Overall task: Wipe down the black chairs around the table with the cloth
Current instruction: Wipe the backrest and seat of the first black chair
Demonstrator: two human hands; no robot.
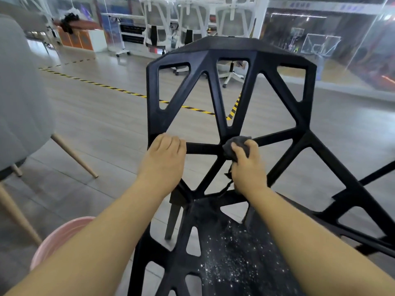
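Observation:
A black chair with an open geometric backrest fills the middle of the view, and its seat below is speckled with white crumbs or droplets. My left hand grips the lower left strut of the backrest, fingers curled over it. My right hand holds a dark grey cloth bunched against the central joint where the backrest bars meet. A loose corner of the cloth hangs down beside my right wrist.
A grey upholstered chair with light wooden legs stands close on the left. A pink basin sits on the floor at lower left. Yellow-black tape crosses the wooden floor behind. White office chairs and glass partitions line the back.

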